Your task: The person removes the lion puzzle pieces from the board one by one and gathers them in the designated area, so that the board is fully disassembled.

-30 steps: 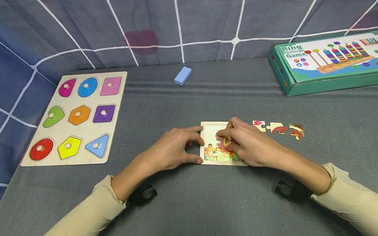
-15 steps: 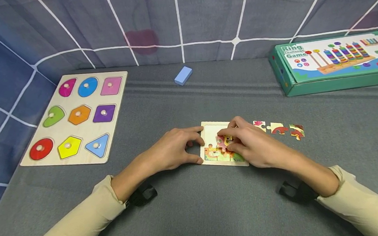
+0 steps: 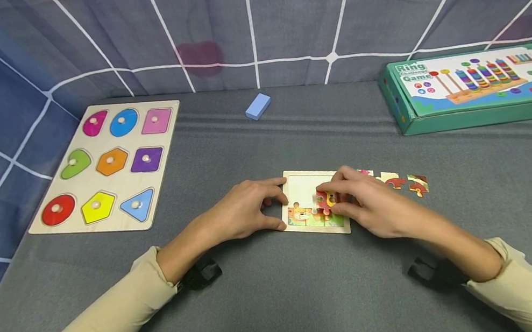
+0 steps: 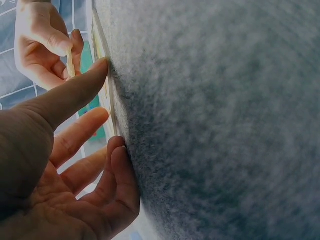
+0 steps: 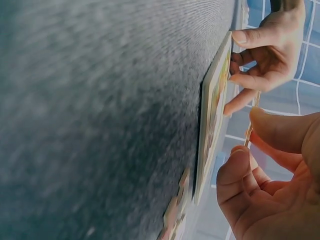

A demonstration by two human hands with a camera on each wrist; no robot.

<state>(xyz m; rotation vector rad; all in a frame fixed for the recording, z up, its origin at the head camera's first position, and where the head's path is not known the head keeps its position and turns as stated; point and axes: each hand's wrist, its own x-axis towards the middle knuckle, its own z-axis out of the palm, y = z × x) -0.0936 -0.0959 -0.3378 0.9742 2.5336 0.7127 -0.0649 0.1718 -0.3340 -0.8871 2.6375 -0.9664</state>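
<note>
In the head view, a small wooden puzzle board lies on the grey table, with puzzle pieces set along its near row. My left hand rests against the board's left edge, thumb at the near corner and fingertips farther up that side. Between thumb and fingers, my right hand pinches a red-and-yellow puzzle piece over the right part of the board. In the right wrist view this piece is seen edge-on, raised off the board. The fingers hide part of its picture.
Loose puzzle pieces lie right of the board, one partly hidden by my right hand. A shape-knob board is at the left, a blue block at the back, and a green game box at the back right.
My right hand has lifted the puzzle piece from the board's middle and shifted it slightly right, uncovering more of the near row. The left hand stays where it was.
</note>
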